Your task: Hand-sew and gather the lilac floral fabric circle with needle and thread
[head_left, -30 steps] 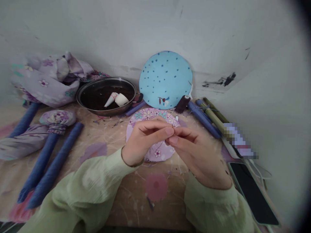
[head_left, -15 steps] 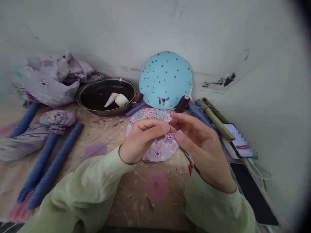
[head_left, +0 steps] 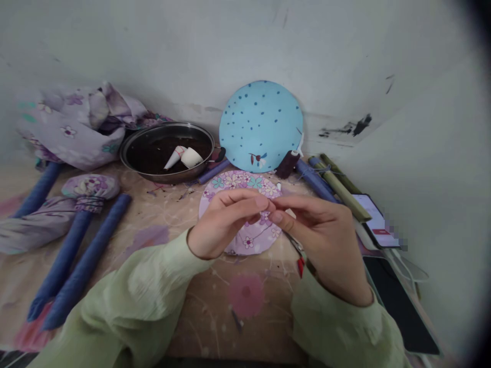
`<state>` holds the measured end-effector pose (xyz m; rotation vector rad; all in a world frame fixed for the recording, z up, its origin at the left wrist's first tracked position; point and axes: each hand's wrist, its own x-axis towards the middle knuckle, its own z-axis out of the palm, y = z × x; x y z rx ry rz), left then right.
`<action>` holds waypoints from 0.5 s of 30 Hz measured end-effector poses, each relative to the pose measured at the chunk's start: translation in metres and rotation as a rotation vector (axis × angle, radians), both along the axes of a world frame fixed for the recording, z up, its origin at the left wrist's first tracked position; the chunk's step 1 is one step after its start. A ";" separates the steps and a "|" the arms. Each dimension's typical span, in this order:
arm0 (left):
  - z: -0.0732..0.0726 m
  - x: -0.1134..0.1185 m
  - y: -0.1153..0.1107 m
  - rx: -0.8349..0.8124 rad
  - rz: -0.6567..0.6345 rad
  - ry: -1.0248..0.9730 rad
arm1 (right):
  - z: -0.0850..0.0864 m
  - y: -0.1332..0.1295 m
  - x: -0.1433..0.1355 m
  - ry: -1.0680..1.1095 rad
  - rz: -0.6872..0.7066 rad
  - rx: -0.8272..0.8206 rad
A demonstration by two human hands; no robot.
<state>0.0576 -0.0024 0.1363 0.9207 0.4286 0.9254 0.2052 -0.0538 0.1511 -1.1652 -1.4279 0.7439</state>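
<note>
My left hand [head_left: 226, 222] is closed in a pinch above a round piece of lilac flowered cloth [head_left: 249, 243]. Its thumb and forefinger meet the fingertips of my right hand [head_left: 318, 235], which is pinched too. Whatever lies between the fingertips is too small to make out. Part of the flowered cloth is covered by both hands. Beside my right wrist lies a small metal tool with a red end [head_left: 300, 266], partly hidden. Behind the cloth stands a spool of dark thread [head_left: 287, 164].
A light blue dotted disc [head_left: 261, 122] leans on the wall. Left of it is a dark pan [head_left: 141, 176] holding two white thread cones. Blue cloth-wrapped rods [head_left: 84, 266] and bundled flowered fabric [head_left: 72, 128] lie left. Bamboo sticks [head_left: 341, 191] and two phones [head_left: 401, 304] are right.
My right hand's fingers have come down and closed in on the left fingertips, narrowing the gap between its thumb and forefinger. My left hand has hardly moved.
</note>
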 end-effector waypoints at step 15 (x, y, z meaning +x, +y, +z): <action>0.004 -0.001 -0.002 -0.085 -0.137 0.058 | 0.003 -0.001 0.006 -0.098 -0.128 0.125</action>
